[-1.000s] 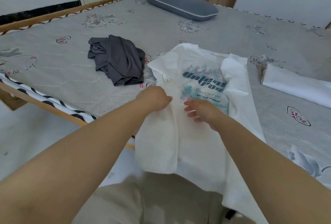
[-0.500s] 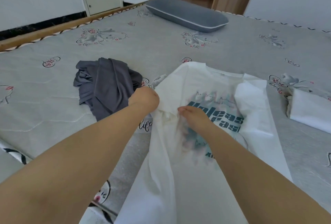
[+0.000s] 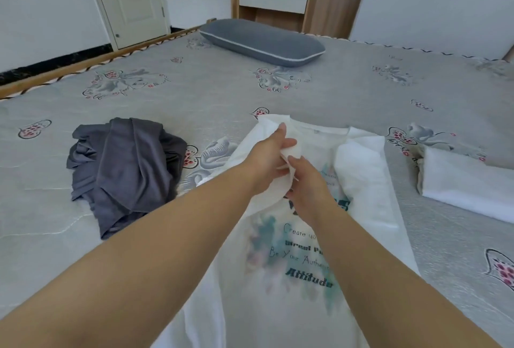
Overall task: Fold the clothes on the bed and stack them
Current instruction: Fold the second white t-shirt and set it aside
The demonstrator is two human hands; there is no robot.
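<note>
Both hands have moved up the shirt toward its collar. On the bed (image 3: 347,91), the white shirt (image 3: 278,278) spreads over lower centre, dark garment (image 3: 122,169) mid-left; left hand (image 3: 268,162) and right hand (image 3: 308,186) pinch the shirt's upper fabric

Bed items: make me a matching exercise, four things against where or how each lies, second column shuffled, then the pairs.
1. white T-shirt
2. dark grey garment
3. grey pillow
4. folded white cloth

A. far end of the bed
B. crumpled, left of the arms
C. held by both hands
D. lying at the right

Pairs: 1-C, 2-B, 3-A, 4-D
</note>
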